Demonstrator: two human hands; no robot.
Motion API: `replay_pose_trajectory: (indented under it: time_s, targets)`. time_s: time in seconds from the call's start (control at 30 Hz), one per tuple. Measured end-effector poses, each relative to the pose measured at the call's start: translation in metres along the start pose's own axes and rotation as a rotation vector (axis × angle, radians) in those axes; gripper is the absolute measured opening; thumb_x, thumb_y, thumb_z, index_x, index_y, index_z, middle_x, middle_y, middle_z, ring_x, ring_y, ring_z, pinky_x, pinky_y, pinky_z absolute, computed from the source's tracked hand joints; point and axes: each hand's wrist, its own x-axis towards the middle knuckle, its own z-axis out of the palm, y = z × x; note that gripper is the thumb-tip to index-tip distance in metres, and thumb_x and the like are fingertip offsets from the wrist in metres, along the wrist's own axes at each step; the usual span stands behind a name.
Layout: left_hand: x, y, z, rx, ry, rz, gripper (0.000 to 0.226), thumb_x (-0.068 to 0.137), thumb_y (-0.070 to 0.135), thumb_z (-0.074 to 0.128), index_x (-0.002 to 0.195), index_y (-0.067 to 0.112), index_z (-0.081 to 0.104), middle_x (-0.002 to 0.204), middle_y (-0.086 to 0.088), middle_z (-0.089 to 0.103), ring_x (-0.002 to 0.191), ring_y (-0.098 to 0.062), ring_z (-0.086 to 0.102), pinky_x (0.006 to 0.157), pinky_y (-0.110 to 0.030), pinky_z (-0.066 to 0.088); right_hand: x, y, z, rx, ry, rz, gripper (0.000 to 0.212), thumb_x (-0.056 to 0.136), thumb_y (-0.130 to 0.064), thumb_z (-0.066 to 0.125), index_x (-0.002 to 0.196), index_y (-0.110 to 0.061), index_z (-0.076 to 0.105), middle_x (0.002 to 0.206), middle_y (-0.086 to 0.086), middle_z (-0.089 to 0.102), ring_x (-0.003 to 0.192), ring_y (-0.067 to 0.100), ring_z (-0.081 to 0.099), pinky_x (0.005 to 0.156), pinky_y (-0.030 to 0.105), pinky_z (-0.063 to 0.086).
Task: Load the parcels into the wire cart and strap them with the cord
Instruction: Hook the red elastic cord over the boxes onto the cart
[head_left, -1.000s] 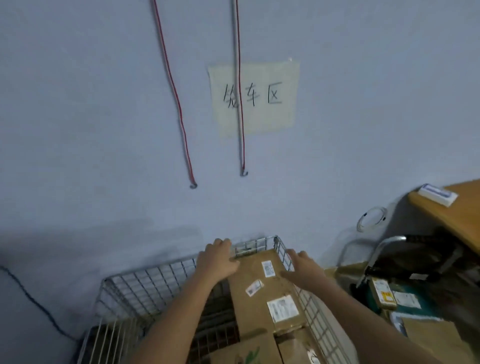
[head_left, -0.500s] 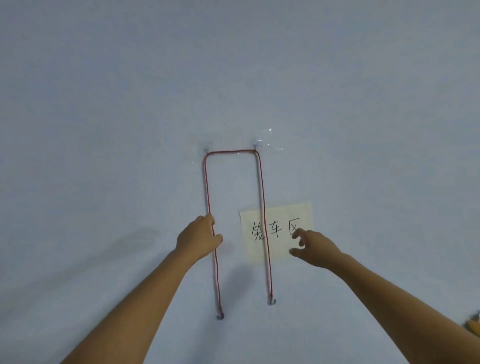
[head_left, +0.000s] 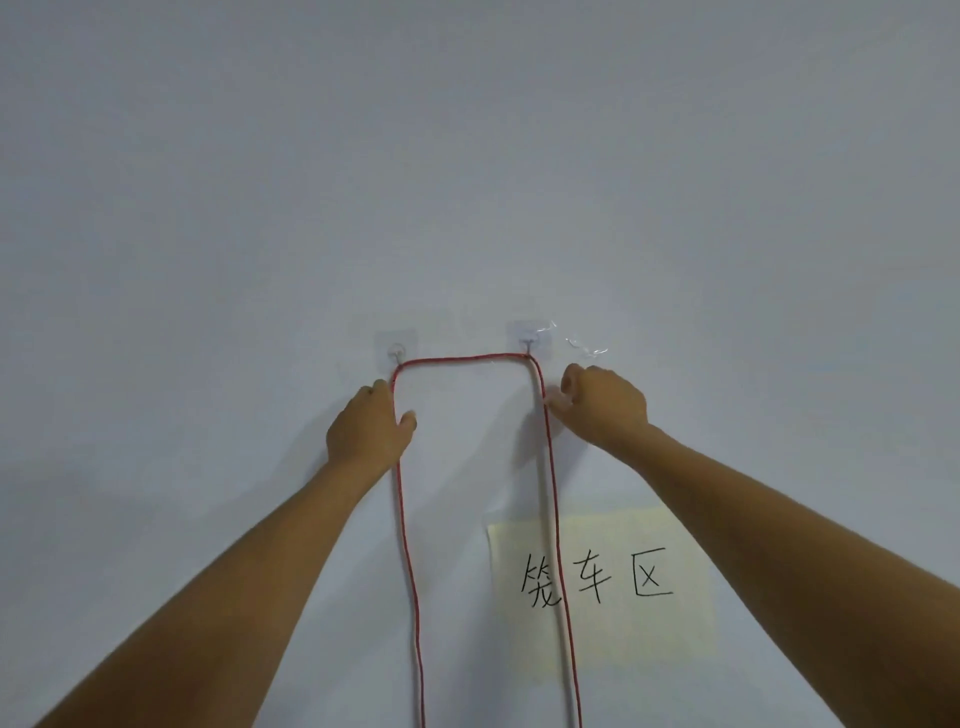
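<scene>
The red cord (head_left: 467, 358) hangs on the wall (head_left: 467, 156), draped over two clear stick-on hooks: a left hook (head_left: 396, 349) and a right hook (head_left: 528, 340). Taking the right hook as landmark: the cord's short top run lies level from it across to the left hook, then turns down at each hook into two long strands that fall nearly straight to the bottom edge of the head view. The long axis of each strand is therefore vertical, and the span between the hooks is horizontal. The left hand (head_left: 370, 426) is just below the left hook, curled round the left strand near its bend; the fingers appear wrapped on the cord, thumb toward the middle. The right hand (head_left: 605, 402) is just below and to the right of the right hook, fingertips bunched at the right strand as if pinching it; actual contact is too small to confirm. Both hands sit at much the same height, each close under its own hook. A paper sign (head_left: 602, 582) with handwritten characters is stuck well below the right hook, and the right strand crosses its left part. Judgement: the cord must come up and off both hooks, so the lift goes upward, then away from the wall. The cart and parcels are out of view.
</scene>
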Motion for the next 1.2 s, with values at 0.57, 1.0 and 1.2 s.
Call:
replay_pose_trajectory:
  time_s: [0.57, 1.0, 1.2]
  targets:
    - [0.06, -0.002, -0.001, -0.075, 0.107, -0.011, 0.019, 0.093, 0.02, 0.058, 0.085, 0.004, 0.058, 0.095, -0.019, 0.066, 0.091, -0.037, 0.06, 0.074, -0.038, 0.047, 0.048, -0.019, 0.003, -0.065, 0.031, 0.065, 0.031, 0.101, -0.03, 0.033, 0.098, -0.021, 0.063, 0.082, 0.0, 0.052, 0.076, 0.024, 0.05, 0.057, 0.026, 0.028]
    - [0.04, 0.011, -0.037, -0.208, 0.366, 0.042, 0.014, 0.097, 0.015, 0.049, 0.09, 0.003, 0.052, 0.082, -0.014, 0.06, 0.073, -0.029, 0.056, 0.063, -0.039, 0.045, 0.039, -0.041, -0.026, 0.059, 0.135, 0.02, 0.042, 0.101, -0.035, 0.027, 0.078, -0.013, 0.055, 0.076, 0.004, 0.056, 0.07, 0.026, 0.054, 0.058, 0.028, 0.035]
    - [-0.03, -0.029, -0.039, -0.225, 0.378, 0.123, 0.01, 0.087, 0.007, 0.059, 0.082, 0.011, 0.051, 0.07, -0.003, 0.058, 0.059, -0.02, 0.054, 0.055, -0.034, 0.044, -0.016, -0.016, -0.03, 0.172, 0.208, -0.159, 0.034, 0.103, -0.038, 0.03, 0.081, -0.014, 0.039, 0.068, 0.004, 0.059, 0.06, 0.026, 0.057, 0.052, 0.034, 0.042]
